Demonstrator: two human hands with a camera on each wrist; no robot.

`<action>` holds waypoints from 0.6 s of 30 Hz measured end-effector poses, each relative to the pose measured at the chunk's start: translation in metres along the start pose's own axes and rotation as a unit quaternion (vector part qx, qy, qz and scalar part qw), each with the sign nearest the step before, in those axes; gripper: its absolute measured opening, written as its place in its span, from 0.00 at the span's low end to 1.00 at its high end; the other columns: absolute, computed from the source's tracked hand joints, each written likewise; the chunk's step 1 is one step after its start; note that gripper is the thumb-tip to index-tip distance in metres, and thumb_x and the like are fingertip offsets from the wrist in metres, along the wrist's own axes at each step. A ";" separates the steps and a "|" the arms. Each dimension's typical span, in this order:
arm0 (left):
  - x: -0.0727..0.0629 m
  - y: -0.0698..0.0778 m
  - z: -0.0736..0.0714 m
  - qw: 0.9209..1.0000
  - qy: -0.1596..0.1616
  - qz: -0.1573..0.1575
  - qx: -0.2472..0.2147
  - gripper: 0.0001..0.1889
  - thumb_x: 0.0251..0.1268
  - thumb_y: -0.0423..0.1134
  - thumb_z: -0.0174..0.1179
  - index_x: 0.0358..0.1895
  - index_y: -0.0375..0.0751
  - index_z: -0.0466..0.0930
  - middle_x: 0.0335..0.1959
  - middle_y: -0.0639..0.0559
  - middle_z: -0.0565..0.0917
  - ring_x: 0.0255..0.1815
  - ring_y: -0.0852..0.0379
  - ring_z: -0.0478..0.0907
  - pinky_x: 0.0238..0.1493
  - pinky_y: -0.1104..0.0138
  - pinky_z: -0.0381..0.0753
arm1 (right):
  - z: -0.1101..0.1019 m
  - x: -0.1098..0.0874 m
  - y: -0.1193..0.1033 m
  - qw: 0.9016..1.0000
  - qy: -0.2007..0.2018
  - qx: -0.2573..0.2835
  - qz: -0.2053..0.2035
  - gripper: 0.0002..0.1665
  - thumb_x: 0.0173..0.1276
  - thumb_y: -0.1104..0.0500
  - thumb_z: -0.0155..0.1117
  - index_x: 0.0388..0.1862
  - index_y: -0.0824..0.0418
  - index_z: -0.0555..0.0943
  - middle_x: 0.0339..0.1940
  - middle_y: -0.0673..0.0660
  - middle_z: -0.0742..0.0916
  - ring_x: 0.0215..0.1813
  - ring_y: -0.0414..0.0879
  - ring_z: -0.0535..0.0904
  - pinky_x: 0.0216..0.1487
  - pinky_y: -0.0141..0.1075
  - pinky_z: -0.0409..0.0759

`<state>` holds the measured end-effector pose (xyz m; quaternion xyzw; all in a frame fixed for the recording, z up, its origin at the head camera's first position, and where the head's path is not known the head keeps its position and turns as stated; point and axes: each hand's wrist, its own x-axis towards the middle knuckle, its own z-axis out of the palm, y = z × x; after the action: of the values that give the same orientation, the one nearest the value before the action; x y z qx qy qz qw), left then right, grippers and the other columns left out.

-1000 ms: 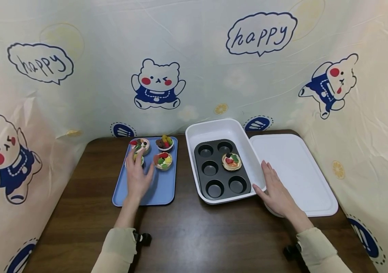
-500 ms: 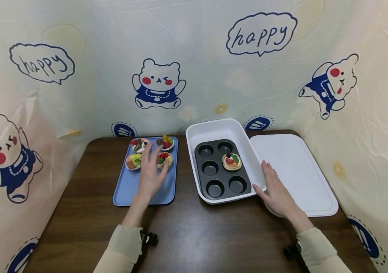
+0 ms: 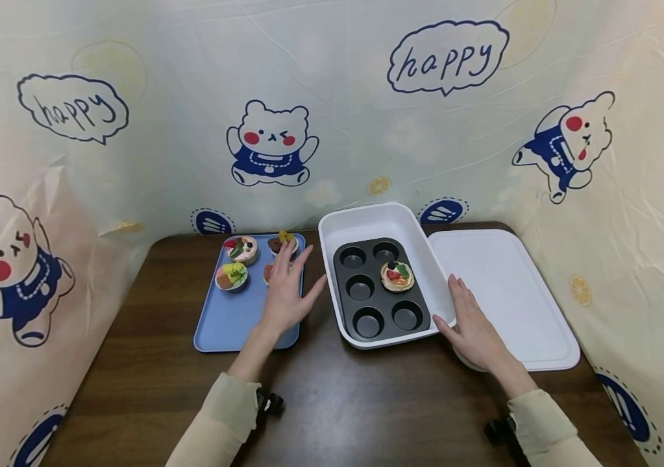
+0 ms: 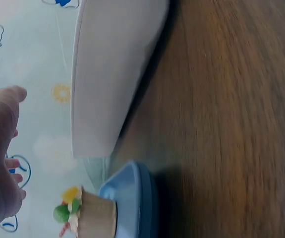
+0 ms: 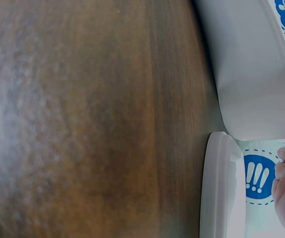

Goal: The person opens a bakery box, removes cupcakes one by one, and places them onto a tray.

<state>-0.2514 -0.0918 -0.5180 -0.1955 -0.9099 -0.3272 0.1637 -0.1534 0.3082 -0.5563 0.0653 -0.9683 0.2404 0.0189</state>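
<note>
My left hand (image 3: 285, 295), fingers spread and holding nothing, hovers over the right edge of a blue tray (image 3: 238, 327). Toy cupcakes with fruit toppings sit on this tray: one with white topping (image 3: 242, 249), one with yellow-green topping (image 3: 231, 277) and a chocolate-topped one (image 3: 281, 244). Another cupcake (image 4: 96, 215) is mostly behind the hand in the head view. Straight-fingered, my right hand (image 3: 474, 327) lies along the right side of a white bin (image 3: 367, 224). Inside it, a dark muffin pan (image 3: 388, 319) carries a fruit-topped tart (image 3: 397, 277) in its right middle cup.
A flat white lid (image 3: 507, 298) lies right of the bin, partly under the right hand in the head view. Everything stands on a brown wooden table (image 3: 332, 402). A printed curtain (image 3: 355, 130) rises behind and at both sides.
My left hand has moved right across the blue tray, from the left cupcakes to its right edge, fingers spread wider. The cupcakes, bin and right hand have stayed in place.
</note>
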 end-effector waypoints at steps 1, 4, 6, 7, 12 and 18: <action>0.001 0.002 0.002 1.000 -0.012 0.001 0.004 0.37 0.77 0.52 0.69 0.83 0.47 0.69 0.90 0.35 0.58 0.92 0.31 0.51 0.86 0.29 0.55 | 0.000 0.000 0.000 1.000 0.001 0.000 0.000 0.60 0.82 0.38 0.61 0.94 0.62 0.40 0.94 0.68 0.54 0.93 0.69 0.48 0.89 0.67 0.56; 0.004 0.009 0.008 0.999 -0.037 0.008 0.017 0.39 0.76 0.55 0.68 0.85 0.49 0.68 0.90 0.37 0.57 0.92 0.32 0.50 0.88 0.31 0.54 | 0.000 0.000 0.001 1.000 0.001 0.002 0.000 0.60 0.83 0.38 0.61 0.94 0.62 0.40 0.94 0.69 0.54 0.93 0.69 0.48 0.88 0.68 0.57; 0.006 0.013 0.012 0.999 -0.046 0.015 0.020 0.39 0.76 0.56 0.68 0.85 0.50 0.68 0.91 0.37 0.57 0.92 0.32 0.50 0.88 0.31 0.55 | 0.000 0.001 0.001 1.000 0.001 0.002 0.000 0.60 0.83 0.38 0.61 0.94 0.62 0.40 0.94 0.68 0.53 0.93 0.69 0.48 0.88 0.69 0.57; 0.007 0.015 0.014 0.998 -0.048 0.021 0.021 0.39 0.76 0.57 0.68 0.84 0.50 0.68 0.90 0.37 0.57 0.92 0.32 0.51 0.88 0.31 0.55 | 0.000 0.001 0.001 1.000 0.001 0.001 0.000 0.60 0.82 0.38 0.61 0.94 0.62 0.40 0.94 0.68 0.54 0.93 0.69 0.48 0.88 0.69 0.57; 0.013 0.028 0.026 0.997 -0.065 0.048 0.015 0.39 0.76 0.57 0.68 0.84 0.49 0.69 0.89 0.36 0.59 0.92 0.32 0.52 0.88 0.32 0.54 | 0.001 0.001 0.002 1.000 0.003 0.000 -0.003 0.60 0.82 0.38 0.61 0.94 0.62 0.40 0.94 0.68 0.54 0.93 0.69 0.49 0.88 0.68 0.57; 0.020 0.046 0.037 0.991 -0.115 0.064 0.021 0.39 0.79 0.60 0.64 0.86 0.51 0.66 0.91 0.38 0.56 0.94 0.36 0.47 0.91 0.36 0.50 | 0.002 0.001 0.002 1.000 0.002 0.004 0.000 0.60 0.82 0.39 0.61 0.94 0.62 0.40 0.94 0.68 0.53 0.93 0.68 0.48 0.89 0.68 0.57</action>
<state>-0.2542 -0.0298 -0.5123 -0.2858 -0.9150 -0.2727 0.0824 -0.1546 0.3094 -0.5587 0.0652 -0.9673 0.2440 0.0212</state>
